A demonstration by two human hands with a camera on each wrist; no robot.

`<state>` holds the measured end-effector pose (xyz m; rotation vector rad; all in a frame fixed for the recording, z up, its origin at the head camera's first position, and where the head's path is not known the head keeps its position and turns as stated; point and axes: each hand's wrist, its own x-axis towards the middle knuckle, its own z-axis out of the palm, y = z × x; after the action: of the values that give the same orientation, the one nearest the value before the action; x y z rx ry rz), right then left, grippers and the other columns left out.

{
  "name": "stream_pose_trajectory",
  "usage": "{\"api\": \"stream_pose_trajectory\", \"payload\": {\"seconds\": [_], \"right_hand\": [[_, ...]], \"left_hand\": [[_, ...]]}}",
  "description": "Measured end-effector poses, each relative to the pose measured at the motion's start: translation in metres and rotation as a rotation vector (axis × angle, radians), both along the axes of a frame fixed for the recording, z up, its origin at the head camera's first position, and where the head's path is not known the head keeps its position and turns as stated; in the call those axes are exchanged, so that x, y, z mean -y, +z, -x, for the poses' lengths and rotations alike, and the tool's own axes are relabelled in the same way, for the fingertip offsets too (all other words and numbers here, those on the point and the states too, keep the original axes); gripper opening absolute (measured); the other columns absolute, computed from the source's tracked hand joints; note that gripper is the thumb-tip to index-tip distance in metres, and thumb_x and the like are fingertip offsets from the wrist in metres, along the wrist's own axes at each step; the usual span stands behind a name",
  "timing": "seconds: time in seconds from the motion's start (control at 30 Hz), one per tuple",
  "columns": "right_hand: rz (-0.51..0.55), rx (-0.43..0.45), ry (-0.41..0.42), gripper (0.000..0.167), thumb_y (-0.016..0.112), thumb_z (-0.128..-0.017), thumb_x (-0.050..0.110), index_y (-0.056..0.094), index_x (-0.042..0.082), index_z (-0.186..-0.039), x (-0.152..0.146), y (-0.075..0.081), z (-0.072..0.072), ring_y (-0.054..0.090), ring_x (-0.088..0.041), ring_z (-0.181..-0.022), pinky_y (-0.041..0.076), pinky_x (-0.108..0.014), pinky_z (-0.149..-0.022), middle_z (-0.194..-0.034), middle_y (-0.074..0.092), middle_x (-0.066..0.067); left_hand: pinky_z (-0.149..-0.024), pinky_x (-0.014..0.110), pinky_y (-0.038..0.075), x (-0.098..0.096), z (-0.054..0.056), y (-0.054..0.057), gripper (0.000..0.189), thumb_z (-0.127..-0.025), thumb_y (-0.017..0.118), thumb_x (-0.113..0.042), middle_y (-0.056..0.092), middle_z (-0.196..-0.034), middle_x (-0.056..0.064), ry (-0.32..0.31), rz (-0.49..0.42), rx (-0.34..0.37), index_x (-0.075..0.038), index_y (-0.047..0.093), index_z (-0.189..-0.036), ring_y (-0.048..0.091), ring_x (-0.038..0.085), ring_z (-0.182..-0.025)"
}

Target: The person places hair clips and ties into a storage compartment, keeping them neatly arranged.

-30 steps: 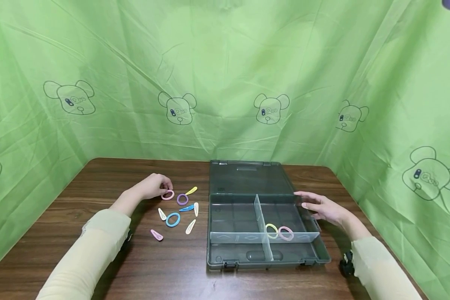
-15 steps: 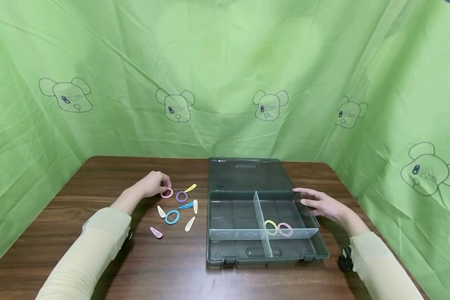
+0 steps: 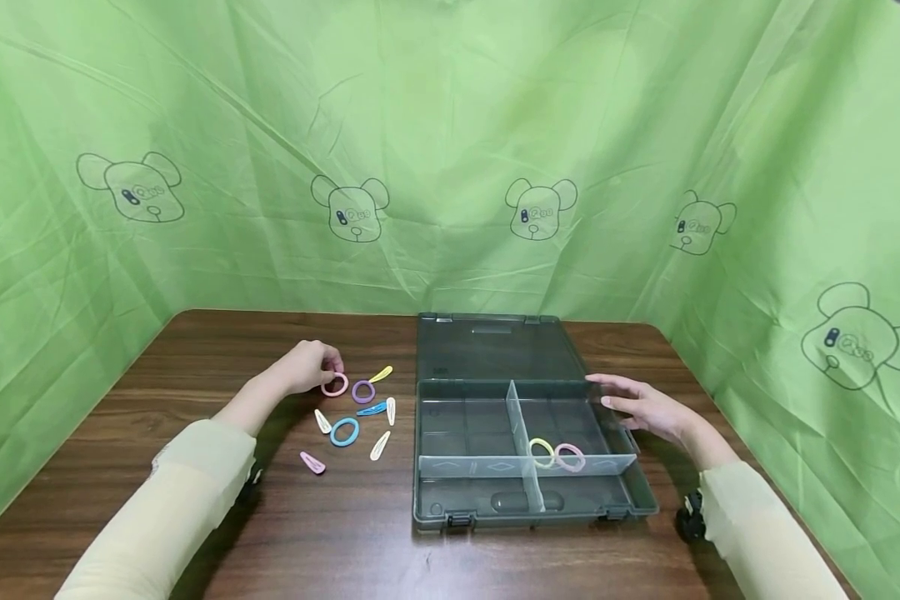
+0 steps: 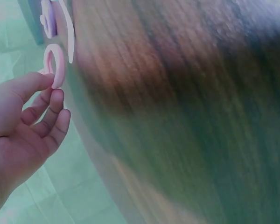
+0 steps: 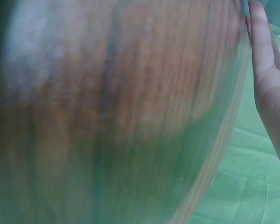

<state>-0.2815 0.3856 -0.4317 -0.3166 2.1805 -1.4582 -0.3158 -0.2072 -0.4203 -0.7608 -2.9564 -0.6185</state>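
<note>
On the brown wood-grain worktop [image 3: 330, 533], the left hand [image 3: 307, 367], the nearer one, pinches a round pink elastic hair ring [image 3: 344, 387] left of the grey translucent plastic divided box [image 3: 465, 427]; the right hand [image 3: 648, 410], fingers extended, touches the box's right edge. Against a second ago, ring and hands are practically unmoved.

The left hand [image 4: 30, 112] is pinching a pink ring [image 4: 60, 67] between thumb and fingers, while a purple ring [image 4: 52, 25] and a pale strip [image 4: 70, 35] are showing nearby and green cloth [image 4: 65, 182] is appearing beside the blurred surface [image 4: 168, 93].
</note>
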Motion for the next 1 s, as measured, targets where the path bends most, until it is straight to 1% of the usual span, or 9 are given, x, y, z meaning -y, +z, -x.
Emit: {"api": "stream_pose_trajectory", "payload": {"seconds": [0.1,0.27,0.5,0.63,0.8,1.0], "right_hand": [[-0.008,-0.001,0.004,0.056,0.052,-0.097,0.025,0.03,0.017,-0.147,0.0,-0.001,0.0,0.033,-0.032,-0.134,0.043,-0.048,-0.097,-0.152,0.02,-0.017],[-0.013,-0.001,0.008,0.056,0.053,-0.096,0.026,0.03,0.017,-0.147,0.0,-0.001,0.001,0.033,-0.031,-0.134,0.04,-0.05,-0.099,-0.153,0.02,-0.016],[-0.01,-0.006,0.006,0.057,0.053,-0.096,0.027,0.03,0.016,-0.147,0.0,0.0,0.0,0.032,-0.034,-0.134,0.042,-0.05,-0.097,-0.152,0.02,-0.019],[-0.009,-0.005,0.004,0.056,0.053,-0.097,0.027,0.03,0.016,-0.147,0.0,0.0,0.0,0.034,-0.034,-0.133,0.044,-0.048,-0.096,-0.151,0.02,-0.02],[-0.007,-0.005,0.006,0.057,0.053,-0.097,0.026,0.03,0.016,-0.147,-0.001,0.0,0.0,0.037,-0.033,-0.131,0.045,-0.047,-0.095,-0.151,0.021,-0.021],[-0.013,-0.007,0.004,0.056,0.053,-0.097,0.026,0.03,0.017,-0.147,-0.001,-0.001,0.001,0.035,-0.036,-0.132,0.044,-0.047,-0.095,-0.15,0.021,-0.021]], "left_hand": [[-0.061,0.028,0.042,-0.001,-0.005,0.004,0.008,-0.074,0.068,-0.001,0.057,-0.064,-0.003,0.008,-0.005,0.0,-0.009,0.066,-0.075,0.05,0.01,-0.063],[-0.061,0.028,0.042,-0.004,-0.009,0.01,0.01,-0.074,0.067,0.0,0.058,-0.065,-0.005,0.025,-0.011,-0.007,-0.01,0.066,-0.075,0.05,0.011,-0.064],[-0.059,0.027,0.042,-0.012,-0.014,0.022,0.007,-0.075,0.067,-0.002,0.06,-0.067,-0.004,0.021,-0.008,-0.019,-0.009,0.066,-0.076,0.051,0.011,-0.063],[-0.059,0.027,0.042,-0.017,-0.019,0.03,0.007,-0.076,0.068,-0.003,0.058,-0.065,-0.005,0.015,-0.028,-0.041,-0.01,0.065,-0.075,0.05,0.01,-0.062],[-0.059,0.026,0.041,-0.025,-0.027,0.039,0.006,-0.076,0.069,-0.005,0.057,-0.064,-0.006,0.015,-0.052,-0.077,-0.01,0.066,-0.076,0.049,0.009,-0.061],[-0.058,0.026,0.041,-0.038,-0.038,0.052,0.005,-0.077,0.07,-0.005,0.056,-0.065,-0.004,0.017,-0.085,-0.112,-0.009,0.067,-0.078,0.049,0.009,-0.061]]}}
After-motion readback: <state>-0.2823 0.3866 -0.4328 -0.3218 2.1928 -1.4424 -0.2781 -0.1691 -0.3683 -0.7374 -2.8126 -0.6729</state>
